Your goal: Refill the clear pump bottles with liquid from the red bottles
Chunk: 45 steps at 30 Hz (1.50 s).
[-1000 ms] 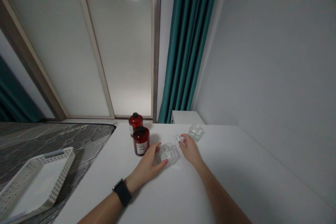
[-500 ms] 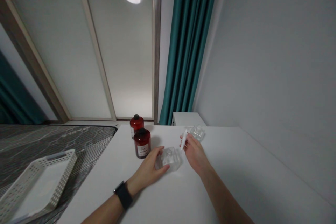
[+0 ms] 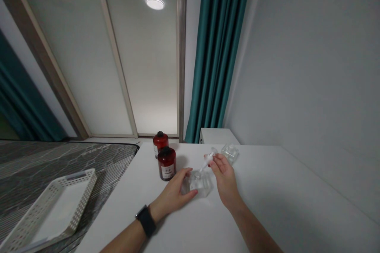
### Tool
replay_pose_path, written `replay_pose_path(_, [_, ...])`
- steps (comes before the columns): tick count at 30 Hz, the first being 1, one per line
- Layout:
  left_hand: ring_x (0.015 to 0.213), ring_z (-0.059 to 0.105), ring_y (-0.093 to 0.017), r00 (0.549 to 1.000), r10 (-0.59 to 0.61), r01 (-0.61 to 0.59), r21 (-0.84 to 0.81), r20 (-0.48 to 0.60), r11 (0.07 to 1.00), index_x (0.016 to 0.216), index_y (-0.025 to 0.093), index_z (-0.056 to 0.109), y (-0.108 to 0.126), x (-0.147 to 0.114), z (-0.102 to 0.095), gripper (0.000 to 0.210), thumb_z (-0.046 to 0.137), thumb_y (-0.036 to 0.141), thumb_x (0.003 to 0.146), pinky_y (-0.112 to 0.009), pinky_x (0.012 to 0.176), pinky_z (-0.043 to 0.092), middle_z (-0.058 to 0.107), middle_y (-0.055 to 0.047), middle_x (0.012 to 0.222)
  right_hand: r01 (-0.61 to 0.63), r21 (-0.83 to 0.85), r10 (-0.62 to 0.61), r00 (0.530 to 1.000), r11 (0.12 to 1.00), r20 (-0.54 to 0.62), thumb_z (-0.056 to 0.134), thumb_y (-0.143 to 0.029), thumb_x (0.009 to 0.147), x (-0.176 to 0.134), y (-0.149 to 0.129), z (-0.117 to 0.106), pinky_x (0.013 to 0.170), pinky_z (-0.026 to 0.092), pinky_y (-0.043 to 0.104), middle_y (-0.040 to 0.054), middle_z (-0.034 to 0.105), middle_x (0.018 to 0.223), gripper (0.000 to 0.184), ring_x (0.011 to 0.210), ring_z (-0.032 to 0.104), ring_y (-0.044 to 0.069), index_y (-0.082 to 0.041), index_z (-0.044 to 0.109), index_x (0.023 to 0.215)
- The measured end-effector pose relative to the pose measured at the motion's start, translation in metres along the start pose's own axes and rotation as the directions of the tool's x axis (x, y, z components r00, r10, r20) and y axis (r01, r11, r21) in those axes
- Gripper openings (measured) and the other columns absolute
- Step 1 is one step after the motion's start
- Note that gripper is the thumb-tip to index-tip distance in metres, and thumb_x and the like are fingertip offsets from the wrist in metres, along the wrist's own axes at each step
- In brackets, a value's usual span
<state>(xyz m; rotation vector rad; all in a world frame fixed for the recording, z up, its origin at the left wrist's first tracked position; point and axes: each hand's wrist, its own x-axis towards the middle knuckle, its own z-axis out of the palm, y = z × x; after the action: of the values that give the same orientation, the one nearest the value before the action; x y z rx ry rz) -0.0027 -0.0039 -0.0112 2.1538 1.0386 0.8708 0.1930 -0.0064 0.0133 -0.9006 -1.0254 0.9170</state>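
My left hand [image 3: 177, 195], with a dark watch on its wrist, curves its thumb and fingers around a clear faceted glass bottle [image 3: 201, 184] lying low on the white table [image 3: 192, 225]. My right hand [image 3: 224, 176] pinches a small, slim white piece [image 3: 209, 159] with a narrow lower end; its exact kind is too small to make out. That narrow end points down at the top of the clear bottle; whether it touches or goes in, I cannot tell. Just beyond my right hand sits a second clear glass bottle [image 3: 230, 152].
Two dark red bottles with black caps, a nearer one [image 3: 166, 165] and a farther one [image 3: 160, 140], stand left of the clear bottle. A white perforated basket [image 3: 80, 201] is left of the table. A white cabinet [image 3: 218, 135] stands behind the table's far edge.
The white piece in my right hand has tilted, and its lower end has come to the clear bottle's top. My left hand stays around the bottle. The view has shifted slightly.
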Motion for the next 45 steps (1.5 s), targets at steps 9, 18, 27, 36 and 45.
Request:
replay_pose_path(9, [0.116, 0.06, -0.029, 1.0, 0.015, -0.015, 0.001, 0.002, 1.0, 0.133, 0.017, 0.048, -0.001, 0.0, -0.001, 0.058, 0.07, 0.028, 0.081, -0.046, 0.104, 0.047, 0.062, -0.014, 0.127, 0.177, -0.352, -0.083, 0.961, 0.919, 0.265, 0.062, -0.031, 0.088, -0.008, 0.008, -0.002, 0.096, 0.047, 0.039, 0.0071, 0.069, 0.107, 0.039, 0.1, 0.063, 0.022, -0.022, 0.058, 0.125])
replay_pose_path(18, [0.119, 0.059, -0.03, 0.999, 0.008, -0.007, -0.048, 0.037, 0.999, 0.137, 0.018, 0.046, -0.009, 0.0, -0.008, 0.064, 0.072, 0.03, 0.081, -0.048, 0.106, 0.046, 0.06, -0.016, 0.133, 0.175, -0.459, 0.056, 0.892, 0.871, 0.448, 0.061, -0.027, 0.086, -0.004, 0.003, -0.009, 0.099, 0.043, 0.039, 0.0056, 0.061, 0.105, 0.039, 0.104, 0.059, 0.023, -0.023, 0.061, 0.125])
replay_pose_path(27, [0.12, 0.058, -0.03, 0.998, 0.01, -0.005, -0.069, 0.069, 0.998, 0.135, 0.016, 0.048, -0.005, 0.002, -0.011, 0.062, 0.073, 0.028, 0.08, -0.048, 0.107, 0.045, 0.06, -0.016, 0.133, 0.188, -0.432, 0.084, 0.84, 0.882, 0.535, 0.062, -0.021, 0.085, 0.001, -0.002, -0.011, 0.097, 0.042, 0.038, 0.0039, 0.064, 0.101, 0.012, 0.103, 0.057, 0.023, -0.022, 0.066, 0.096])
replay_pose_path(36, [0.12, 0.058, -0.03, 0.998, 0.006, -0.001, -0.078, 0.069, 0.997, 0.136, 0.017, 0.048, -0.004, 0.0, -0.011, 0.062, 0.074, 0.027, 0.08, -0.047, 0.106, 0.045, 0.06, -0.015, 0.133, 0.015, -0.312, 0.144, 0.865, 0.95, 0.48, 0.067, -0.027, 0.083, -0.002, 0.003, -0.006, 0.095, 0.046, 0.037, 0.005, 0.068, 0.107, 0.028, 0.106, 0.063, 0.023, -0.022, 0.06, 0.11])
replay_pose_path(45, [0.123, 0.056, -0.031, 0.995, 0.037, -0.029, -0.087, 0.091, 0.996, 0.138, 0.018, 0.047, -0.005, 0.0, -0.013, 0.063, 0.074, 0.028, 0.081, -0.049, 0.109, 0.043, 0.057, -0.016, 0.137, 0.035, -0.296, 0.134, 0.838, 0.954, 0.529, 0.067, -0.026, 0.085, 0.001, 0.001, -0.011, 0.095, 0.046, 0.035, 0.0027, 0.069, 0.099, 0.015, 0.101, 0.064, 0.022, -0.021, 0.064, 0.098])
